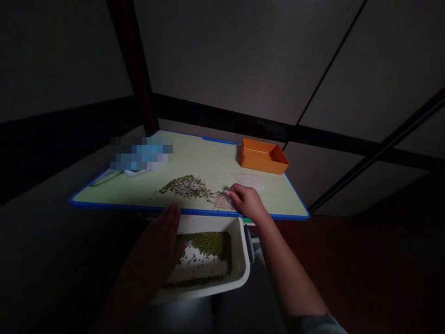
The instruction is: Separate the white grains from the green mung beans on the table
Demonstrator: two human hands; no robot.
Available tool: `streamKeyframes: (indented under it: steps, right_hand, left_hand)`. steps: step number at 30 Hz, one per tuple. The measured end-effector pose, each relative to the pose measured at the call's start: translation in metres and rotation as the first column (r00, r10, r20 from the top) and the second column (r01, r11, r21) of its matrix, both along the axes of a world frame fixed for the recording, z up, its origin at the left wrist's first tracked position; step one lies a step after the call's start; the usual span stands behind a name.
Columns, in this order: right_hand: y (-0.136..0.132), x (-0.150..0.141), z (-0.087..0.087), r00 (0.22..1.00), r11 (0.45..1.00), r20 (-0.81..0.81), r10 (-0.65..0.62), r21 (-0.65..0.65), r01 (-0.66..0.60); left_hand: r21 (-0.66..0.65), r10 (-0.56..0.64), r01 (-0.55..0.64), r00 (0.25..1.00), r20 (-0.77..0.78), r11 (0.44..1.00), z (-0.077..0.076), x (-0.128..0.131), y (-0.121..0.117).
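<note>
My right hand (246, 200) is over the front of the table (205, 155), its fingers curled and thumb and fingertips pressed together. What they hold, if anything, is too small to make out. Just below the fingertips lies a patch of small reddish bits (222, 201). A loose spread of small green beans or seeds (187, 186) lies to its left. In shadow, my left hand (165, 239) is stretched out flat by the left side of a white bin (243, 260), fingers pointing to the table edge. Many small green grains (210, 243) cover part of the bin's floor.
An orange open box (262, 157) stands at the table's back right, with a pale patch of fine bits (248, 180) in front of it. A pixelated blue item on a white base (139, 157) sits at the left. Panelled walls rise behind the blue-edged table.
</note>
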State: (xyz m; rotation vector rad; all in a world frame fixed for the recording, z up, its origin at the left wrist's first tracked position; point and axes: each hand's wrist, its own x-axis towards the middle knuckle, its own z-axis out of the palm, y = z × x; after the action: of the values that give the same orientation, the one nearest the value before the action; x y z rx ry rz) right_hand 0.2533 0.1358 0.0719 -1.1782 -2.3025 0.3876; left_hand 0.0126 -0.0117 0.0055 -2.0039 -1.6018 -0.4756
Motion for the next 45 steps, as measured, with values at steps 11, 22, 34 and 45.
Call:
streamKeyframes:
  steps: [11,22,34,45]
  right_hand:
    - [0.001,0.014,-0.003,0.983,0.997,-0.183,0.034,-0.061,-0.046]
    - [0.0,0.01,-0.002,0.986,0.994,-0.137,0.09,-0.05,-0.098]
    - [-0.005,-0.001,0.007,0.975,0.987,0.159,-0.155,0.077,0.144]
    - [0.0,-0.013,0.007,0.973,0.988,0.183,-0.141,0.093,0.126]
  left_hand:
    - [-0.023,0.005,-0.005,0.999,0.039,1.0,-0.006,-0.002,0.001]
    - [-0.033,0.006,-0.004,0.998,0.055,0.999,-0.007,-0.001,0.002]
    - [-0.023,0.018,-0.017,0.998,0.053,1.0,-0.009,-0.001,0.002]
    - [-0.005,-0.009,0.009,0.999,0.043,1.0,-0.004,-0.002,0.002]
